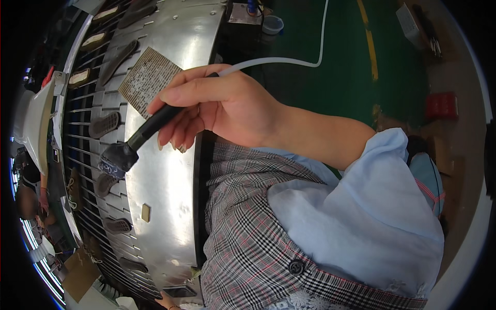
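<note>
The black brush (155, 123) is up over the inner side of the metal table (165, 235), its thick dark head in front of a shoe sole (104, 188); whether they touch I can't tell from here. The person's right hand (225, 106) is closed round its handle, thumb along the top, fingers curled underneath. A white tube (289, 60) runs from the handle's back end. Past the fingers lies a striped square pad (150, 77). More dark soles sit along the slatted rack. Near the bottom, another hand (165, 300) peeks in by a phone (179, 291); whose, and how its fingers stand, I can't tell.
</note>
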`<action>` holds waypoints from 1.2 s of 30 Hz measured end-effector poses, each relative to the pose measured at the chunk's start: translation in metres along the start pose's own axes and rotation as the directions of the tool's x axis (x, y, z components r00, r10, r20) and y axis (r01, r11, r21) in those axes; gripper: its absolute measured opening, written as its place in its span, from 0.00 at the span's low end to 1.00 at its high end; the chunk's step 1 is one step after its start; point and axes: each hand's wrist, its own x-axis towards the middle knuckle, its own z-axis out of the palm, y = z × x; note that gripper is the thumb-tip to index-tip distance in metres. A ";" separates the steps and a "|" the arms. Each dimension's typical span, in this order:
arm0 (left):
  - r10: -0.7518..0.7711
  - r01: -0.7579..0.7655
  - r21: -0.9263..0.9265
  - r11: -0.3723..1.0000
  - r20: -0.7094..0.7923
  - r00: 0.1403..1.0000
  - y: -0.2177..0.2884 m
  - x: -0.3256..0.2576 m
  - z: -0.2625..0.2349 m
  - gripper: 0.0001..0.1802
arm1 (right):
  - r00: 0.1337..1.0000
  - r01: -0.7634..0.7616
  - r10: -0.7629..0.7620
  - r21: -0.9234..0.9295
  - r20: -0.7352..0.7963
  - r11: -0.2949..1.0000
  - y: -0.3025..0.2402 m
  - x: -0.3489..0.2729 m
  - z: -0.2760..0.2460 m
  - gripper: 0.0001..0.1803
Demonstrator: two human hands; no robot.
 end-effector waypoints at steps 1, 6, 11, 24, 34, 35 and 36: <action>0.002 -0.002 -0.006 1.000 0.032 0.999 0.003 -0.001 0.000 0.50 | 1.000 0.007 -0.007 -0.003 -0.005 1.000 -0.002 -0.002 -0.001 0.16; 0.052 -0.040 -0.133 0.990 0.085 0.995 0.010 -0.008 -0.001 0.48 | 1.000 0.017 -0.016 0.014 -0.022 1.000 -0.006 -0.009 -0.001 0.15; 0.088 -0.086 0.126 0.988 -0.012 0.996 0.002 -0.028 0.001 0.43 | 1.000 -0.001 0.001 0.039 0.002 0.999 0.002 -0.005 0.013 0.14; 0.052 -0.065 -0.085 0.994 -0.144 0.988 0.026 -0.011 0.041 0.40 | 0.979 -0.114 0.128 0.092 -0.158 0.989 0.019 0.039 0.059 0.18; -0.374 0.386 0.028 0.922 -0.186 0.908 -0.010 0.041 0.053 0.41 | 0.953 -0.300 0.299 0.007 0.036 0.954 0.048 0.108 0.055 0.19; -0.418 0.430 0.046 0.901 -0.169 0.893 -0.013 0.047 0.049 0.41 | 0.950 -0.308 0.308 0.000 0.052 0.951 0.053 0.113 0.057 0.19; -0.459 0.472 0.065 0.879 -0.151 0.876 -0.016 0.054 0.047 0.41 | 0.951 -0.306 0.306 -0.017 0.040 0.952 0.058 0.116 0.061 0.19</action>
